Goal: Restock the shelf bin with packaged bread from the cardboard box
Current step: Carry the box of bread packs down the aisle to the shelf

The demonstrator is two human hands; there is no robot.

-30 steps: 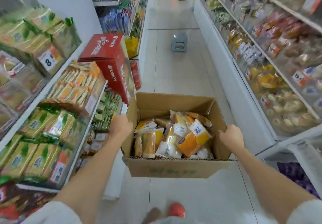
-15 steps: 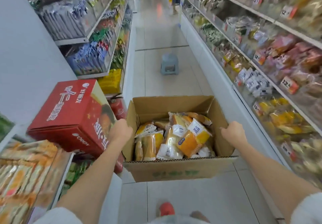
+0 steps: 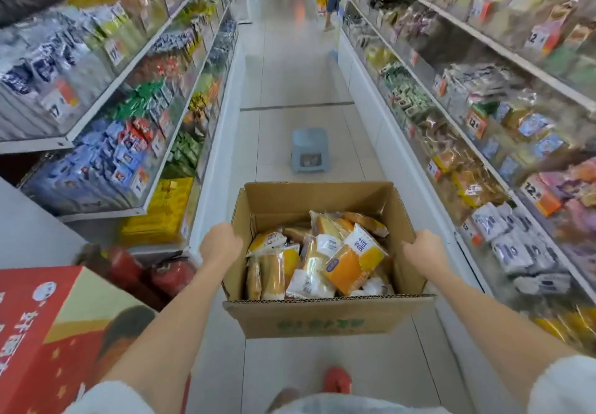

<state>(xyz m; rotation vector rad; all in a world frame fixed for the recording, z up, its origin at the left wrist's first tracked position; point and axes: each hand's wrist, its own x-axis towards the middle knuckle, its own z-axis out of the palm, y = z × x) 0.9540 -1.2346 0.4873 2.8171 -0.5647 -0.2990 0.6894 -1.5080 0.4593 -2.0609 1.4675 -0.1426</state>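
Head view, looking down an aisle: I carry the cardboard box [image 3: 325, 313] in front of me, above the floor [image 3: 300, 91], between the shelving on either side. My left hand [image 3: 220, 243] is curled over the top edge of the box's left wall; my right hand [image 3: 425, 248] is curled over the top edge of the right wall. Each grip is clamped on the cardboard, fingers wrapped out of sight on the far side. Inside lies the packaged bread [image 3: 346, 263], a loose heap of orange-and-white film packets reaching partway up the walls.

Handling, as I judge it: the packets look light and soft, their film slick and easily crushed, so each is best taken by its sealed end or cradled across the loaf, never squeezed at the middle. The box is corrugated and fairly stiff, but its open flaps [image 3: 322, 300] bend, so the side walls are the sound place to hold.

No packet has yet left the box. Which shelf bin is to be filled cannot be told; the shelves on my right [image 3: 483, 162] hold similar bagged goods. A blue stool [image 3: 309, 149] stands on the floor ahead.
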